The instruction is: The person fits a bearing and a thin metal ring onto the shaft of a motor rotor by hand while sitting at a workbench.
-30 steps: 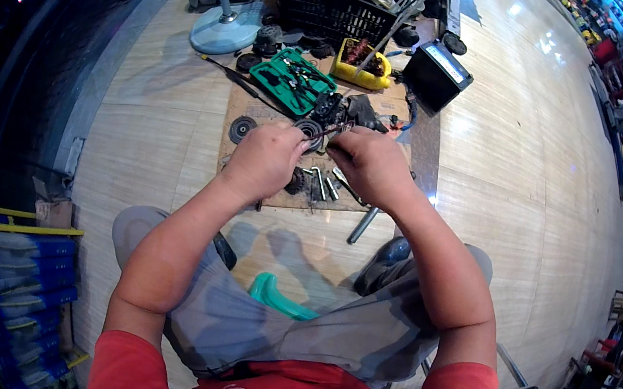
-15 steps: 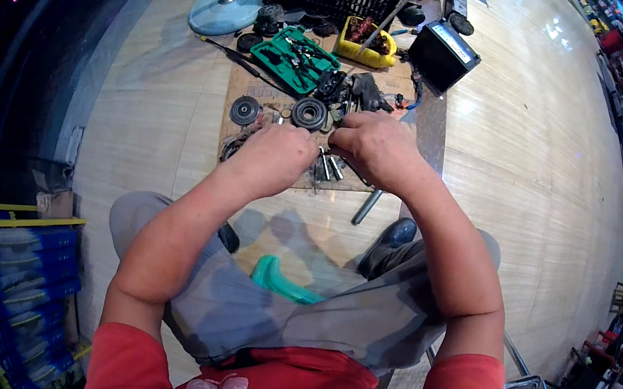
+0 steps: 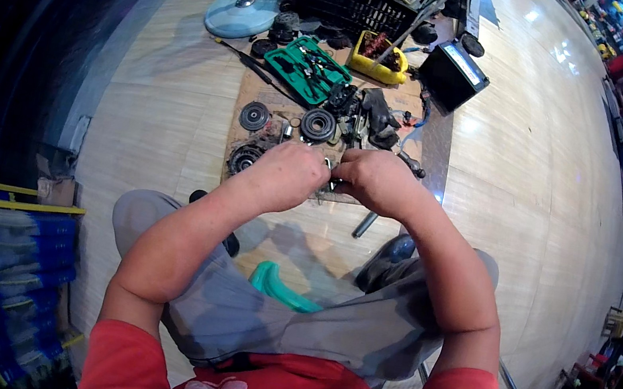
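My left hand (image 3: 290,178) and my right hand (image 3: 379,182) meet over the near part of a stained cardboard sheet (image 3: 253,89). Both are closed, fingertips almost touching. A small shiny metal piece (image 3: 328,166) shows between them; its kind is too small to tell. Just beyond the fingers lies a dark, ring-shaped pulley (image 3: 318,125). A flatter round disc (image 3: 255,116) sits to its left, and a dark round part (image 3: 244,158) is beside my left wrist. Past my right hand lie dark gloves (image 3: 380,116) and a ratchet-like metal tool (image 3: 411,165).
An open green tool case (image 3: 335,77), a cut yellow container (image 3: 362,65) and a black battery (image 3: 454,77) stand farther back. Behind them is a black crate (image 3: 339,9). A metal tube (image 3: 364,224) lies near my shoe. A green curved seat (image 3: 281,288) is between my legs.
My hands have come closer together and nearer to me, the right one moving most. The small loose metal parts seen below them earlier are now mostly covered. The whole view has shifted slightly.
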`<state>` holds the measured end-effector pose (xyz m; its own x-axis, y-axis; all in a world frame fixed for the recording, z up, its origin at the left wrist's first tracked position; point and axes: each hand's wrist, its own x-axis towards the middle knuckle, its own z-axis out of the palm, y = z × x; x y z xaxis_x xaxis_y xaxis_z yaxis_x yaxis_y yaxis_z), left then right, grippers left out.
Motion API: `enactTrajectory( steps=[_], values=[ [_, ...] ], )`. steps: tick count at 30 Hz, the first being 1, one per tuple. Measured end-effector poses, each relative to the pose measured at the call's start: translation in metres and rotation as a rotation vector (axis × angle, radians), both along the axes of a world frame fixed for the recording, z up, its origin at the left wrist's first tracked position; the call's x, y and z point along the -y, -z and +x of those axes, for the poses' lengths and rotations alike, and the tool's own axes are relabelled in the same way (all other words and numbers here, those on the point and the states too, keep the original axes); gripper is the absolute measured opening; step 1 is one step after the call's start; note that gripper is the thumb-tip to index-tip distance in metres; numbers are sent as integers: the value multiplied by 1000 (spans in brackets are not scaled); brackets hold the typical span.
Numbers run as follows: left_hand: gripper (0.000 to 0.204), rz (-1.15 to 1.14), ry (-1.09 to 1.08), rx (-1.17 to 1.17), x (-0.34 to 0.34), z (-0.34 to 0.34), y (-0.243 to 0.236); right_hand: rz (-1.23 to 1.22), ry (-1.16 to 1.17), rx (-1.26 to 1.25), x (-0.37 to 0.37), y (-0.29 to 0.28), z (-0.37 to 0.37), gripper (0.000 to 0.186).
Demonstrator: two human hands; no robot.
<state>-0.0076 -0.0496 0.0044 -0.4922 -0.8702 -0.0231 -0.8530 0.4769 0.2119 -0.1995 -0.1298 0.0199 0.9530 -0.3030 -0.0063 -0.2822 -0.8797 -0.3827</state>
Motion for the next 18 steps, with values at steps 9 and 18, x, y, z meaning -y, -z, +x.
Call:
enactTrajectory(
  steps=[9,18],
  values=[
    [24,328,-243,-445,1,9,-6,-176,74,104,-4,5,4,11],
    [32,405,-584,-933,7,7,13,-249,216,337,-15,-1,13,10]
  ],
)
